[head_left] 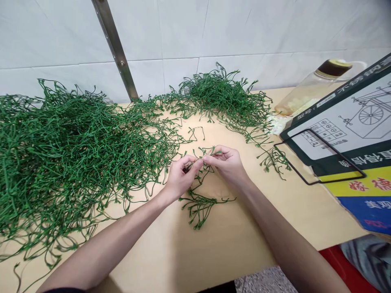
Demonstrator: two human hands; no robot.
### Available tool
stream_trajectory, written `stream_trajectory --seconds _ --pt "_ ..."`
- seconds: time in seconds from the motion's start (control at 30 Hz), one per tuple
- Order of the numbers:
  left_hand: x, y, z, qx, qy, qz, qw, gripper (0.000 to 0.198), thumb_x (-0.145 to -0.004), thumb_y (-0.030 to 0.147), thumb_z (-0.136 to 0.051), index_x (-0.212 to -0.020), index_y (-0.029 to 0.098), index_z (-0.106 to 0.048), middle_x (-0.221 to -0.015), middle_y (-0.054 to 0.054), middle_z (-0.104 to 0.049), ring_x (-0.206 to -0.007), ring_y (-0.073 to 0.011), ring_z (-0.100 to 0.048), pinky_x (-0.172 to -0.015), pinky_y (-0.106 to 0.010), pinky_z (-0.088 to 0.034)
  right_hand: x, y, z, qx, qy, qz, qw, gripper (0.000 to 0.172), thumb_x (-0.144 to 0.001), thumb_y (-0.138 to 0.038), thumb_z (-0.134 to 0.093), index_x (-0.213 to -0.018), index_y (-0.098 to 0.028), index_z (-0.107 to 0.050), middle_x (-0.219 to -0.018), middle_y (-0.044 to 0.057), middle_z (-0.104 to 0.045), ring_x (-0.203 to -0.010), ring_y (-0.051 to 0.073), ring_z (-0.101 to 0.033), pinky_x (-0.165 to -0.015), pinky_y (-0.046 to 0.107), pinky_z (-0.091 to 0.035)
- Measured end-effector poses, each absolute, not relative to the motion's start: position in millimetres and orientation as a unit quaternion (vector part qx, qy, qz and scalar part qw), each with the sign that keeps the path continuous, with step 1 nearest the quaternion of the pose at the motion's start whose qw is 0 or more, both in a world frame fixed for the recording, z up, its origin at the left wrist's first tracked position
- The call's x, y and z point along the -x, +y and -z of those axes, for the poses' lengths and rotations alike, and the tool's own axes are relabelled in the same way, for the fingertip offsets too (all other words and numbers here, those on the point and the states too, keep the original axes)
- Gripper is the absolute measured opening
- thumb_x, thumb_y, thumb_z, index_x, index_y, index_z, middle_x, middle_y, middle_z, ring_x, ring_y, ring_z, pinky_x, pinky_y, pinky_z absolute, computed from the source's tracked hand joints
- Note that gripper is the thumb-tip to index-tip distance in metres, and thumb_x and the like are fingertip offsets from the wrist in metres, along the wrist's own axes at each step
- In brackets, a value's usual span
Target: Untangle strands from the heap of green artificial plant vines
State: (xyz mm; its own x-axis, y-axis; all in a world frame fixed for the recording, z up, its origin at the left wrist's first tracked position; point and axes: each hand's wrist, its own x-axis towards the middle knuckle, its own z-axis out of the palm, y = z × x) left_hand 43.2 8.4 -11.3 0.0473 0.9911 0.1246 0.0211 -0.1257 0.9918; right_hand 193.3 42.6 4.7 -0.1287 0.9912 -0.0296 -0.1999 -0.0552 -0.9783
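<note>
Close together over the middle of the table, my left hand and my right hand meet at the thumbs. Both are closed, pinching thin green artificial plant stems whose tips stick out past the fingers. How the stems join between the fingertips is too small to make out. Just below my hands, a small branched bunch of green stems lies on the tabletop. A big heap of the same stems spreads out to the left of my left hand.
A second stem pile lies by the tiled wall. A metal upright stands behind. At right are a printed cardboard box, a black wire frame, a clear bottle and a few loose stems on the table.
</note>
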Motion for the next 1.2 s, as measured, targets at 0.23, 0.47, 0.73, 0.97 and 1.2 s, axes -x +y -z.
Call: stream_trajectory --seconds 0.23,0.47,0.73,0.97,1.2 --pt "-42.5 9.7 11.8 -0.562 0.470 -0.500 0.462 0.045 -0.085 0.056 -0.059 -0.065 0.016 -0.062 -0.054 0.003 -0.043 -0.051 -0.0089 -0.033 -0.048 -0.024 -0.024 -197.7 41.7 -2.7 0.364 -0.484 -0.626 0.491 0.036 -0.049 -0.031 -0.094 -0.071 -0.020 -0.068 -0.073 0.000 -0.071 -0.063 0.013 -0.065 -0.066 0.031 -0.058" --pt "-42.6 9.6 13.7 -0.552 0.480 -0.500 0.463 0.047 -0.083 0.059 -0.060 -0.065 0.015 -0.065 -0.049 0.005 -0.037 -0.047 -0.0075 -0.027 -0.046 -0.025 -0.018 -195.9 42.0 -5.8 0.366 -0.471 -0.618 0.512 0.030 -0.046 -0.031 -0.094 -0.060 -0.020 -0.070 -0.072 0.002 -0.075 -0.063 0.015 -0.067 -0.065 0.033 -0.059" --pt "-44.2 8.0 12.3 -0.538 0.441 -0.522 0.493 0.032 -0.077 0.047 -0.073 -0.084 0.016 -0.070 -0.050 0.006 -0.041 -0.046 -0.0066 -0.032 -0.045 -0.022 -0.023 -196.3 44.8 -5.4 0.411 -0.423 -0.611 0.528 0.036 -0.044 -0.034 -0.095 -0.061 -0.018 -0.067 -0.058 -0.002 -0.068 -0.052 0.009 -0.060 -0.056 0.024 -0.052" --pt "-44.9 8.5 12.6 -0.539 0.457 -0.517 0.483 0.029 -0.078 0.043 -0.071 -0.077 0.015 -0.068 -0.047 0.007 -0.039 -0.045 -0.0057 -0.028 -0.045 -0.023 -0.020 -197.3 44.9 -6.4 0.402 -0.408 -0.641 0.510 0.047 -0.043 -0.029 -0.095 -0.083 -0.019 -0.072 -0.057 -0.006 -0.066 -0.052 0.008 -0.058 -0.057 0.023 -0.050" --pt "-44.7 7.7 9.8 -0.541 0.456 -0.520 0.478 0.030 -0.076 0.043 -0.072 -0.071 0.014 -0.067 -0.044 0.009 -0.034 -0.044 -0.0046 -0.025 -0.045 -0.022 -0.017 -192.4 41.6 -8.1 0.395 -0.396 -0.644 0.521 0.033 -0.046 -0.031 -0.094 -0.063 -0.017 -0.069 -0.063 -0.002 -0.067 -0.055 0.007 -0.056 -0.056 0.022 -0.048"
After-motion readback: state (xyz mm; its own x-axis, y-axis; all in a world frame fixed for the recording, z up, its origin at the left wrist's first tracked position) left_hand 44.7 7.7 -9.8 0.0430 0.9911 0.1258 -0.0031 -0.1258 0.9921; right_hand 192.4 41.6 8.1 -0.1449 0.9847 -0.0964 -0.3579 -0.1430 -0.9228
